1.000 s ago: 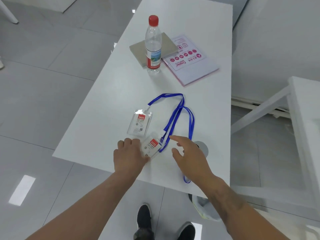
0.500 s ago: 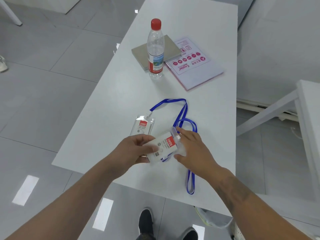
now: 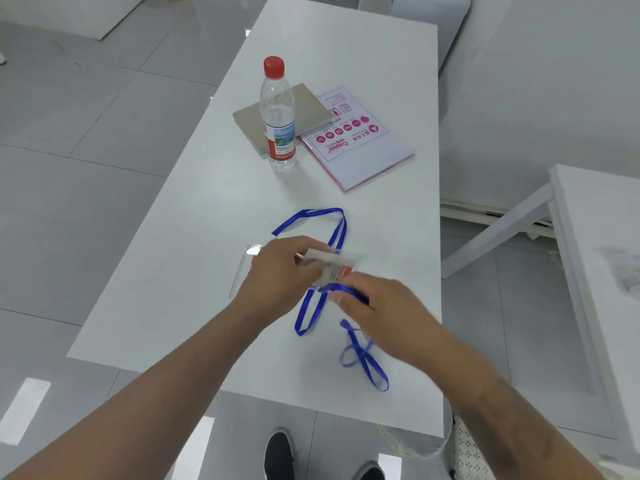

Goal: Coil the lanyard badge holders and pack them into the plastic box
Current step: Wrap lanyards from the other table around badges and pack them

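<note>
Badge holder point(image 3: 332, 266) is pinched in the left hand point(image 3: 277, 271); the right hand point(image 3: 377, 303) grips its blue lanyard point(image 3: 308, 313). Behind stand a water bottle point(image 3: 278, 116) and booklet point(image 3: 360, 143).

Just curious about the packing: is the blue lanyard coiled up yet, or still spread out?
Still spread out: the blue lanyard trails in loose loops across the white table.
</note>
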### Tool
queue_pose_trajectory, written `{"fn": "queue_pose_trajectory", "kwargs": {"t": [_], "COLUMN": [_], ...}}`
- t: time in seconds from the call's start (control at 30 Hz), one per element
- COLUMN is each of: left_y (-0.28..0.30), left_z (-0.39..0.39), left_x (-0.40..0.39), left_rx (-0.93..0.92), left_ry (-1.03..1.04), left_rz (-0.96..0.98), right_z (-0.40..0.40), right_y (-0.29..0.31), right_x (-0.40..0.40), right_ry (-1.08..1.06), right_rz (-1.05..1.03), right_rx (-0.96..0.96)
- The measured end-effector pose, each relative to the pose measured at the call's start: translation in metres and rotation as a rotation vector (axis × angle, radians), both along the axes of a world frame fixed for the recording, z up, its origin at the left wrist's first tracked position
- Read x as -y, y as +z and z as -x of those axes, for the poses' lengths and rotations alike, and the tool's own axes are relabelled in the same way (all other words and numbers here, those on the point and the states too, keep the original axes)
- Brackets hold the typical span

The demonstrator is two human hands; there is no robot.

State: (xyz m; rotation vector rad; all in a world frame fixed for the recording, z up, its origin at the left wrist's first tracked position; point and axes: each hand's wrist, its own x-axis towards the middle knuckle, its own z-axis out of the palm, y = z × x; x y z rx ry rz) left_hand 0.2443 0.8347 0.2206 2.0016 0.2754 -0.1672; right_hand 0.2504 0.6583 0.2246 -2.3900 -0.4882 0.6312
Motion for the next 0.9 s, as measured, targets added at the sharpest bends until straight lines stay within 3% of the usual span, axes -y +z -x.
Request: {"fn": "queue_pose_trajectory", "kwargs": {"t": [0.1, 0.17, 0.27, 0.33, 0.37, 0.4, 0.47, 0.53, 0.63, 0.7, 0.77, 0.83, 0.9], "left_y": [0.015, 0.023, 0.029, 0.026, 0.023, 0.020, 0.012, 0.007, 0.006, 0.015, 0.022, 0.026, 0.023], "left_z": [-0.001, 0.000, 0.005, 0.007, 0.007, 0.007, 0.007, 0.011, 0.019, 0.025, 0.032, 0.038, 0.038], "left_x": [-0.005, -0.011, -0.017, -0.016, -0.013, -0.010, -0.003, -0.001, -0.001, -0.002, -0.002, -0.001, 0.002], "left_rx": [-0.151, -0.273, -0.415, -0.408, -0.372, -0.318, -0.174, -0.076, -0.177, -0.312, -0.407, -0.435, -0.424], "left_ry": [-0.327, -0.429, -0.328, -0.092, 0.038, 0.141, 0.221, 0.083, -0.215, -0.351, -0.363, -0.272, -0.050], "left_rz": [-0.126, -0.057, 0.500, 0.837, 0.895, 0.848, 0.478, 0.113, -0.016, 0.009, 0.202, 0.509, 0.743], "right_z": [-0.024, -0.035, -0.033, -0.019, -0.009, 0.003, 0.024, 0.035, 0.026, 0.012, 0.005, 0.010, 0.028], "right_y": [0.021, 0.029, 0.024, 0.008, 0.003, 0.000, -0.002, 0.006, 0.030, 0.040, 0.043, 0.038, 0.027], "right_x": [0.014, 0.022, 0.025, 0.025, 0.022, 0.019, 0.015, 0.018, 0.024, 0.032, 0.038, 0.039, 0.033], "right_ry": [-0.076, -0.117, -0.247, -0.348, -0.366, -0.353, -0.243, -0.082, -0.105, -0.220, -0.361, -0.486, -0.489], "right_rz": [-0.072, -0.146, -0.305, -0.344, -0.353, -0.349, -0.252, -0.120, -0.108, -0.164, -0.271, -0.357, -0.303], "right_rx": [0.014, -0.082, -0.258, -0.340, -0.381, -0.412, -0.363, -0.198, -0.065, -0.068, -0.128, -0.224, -0.269]}}
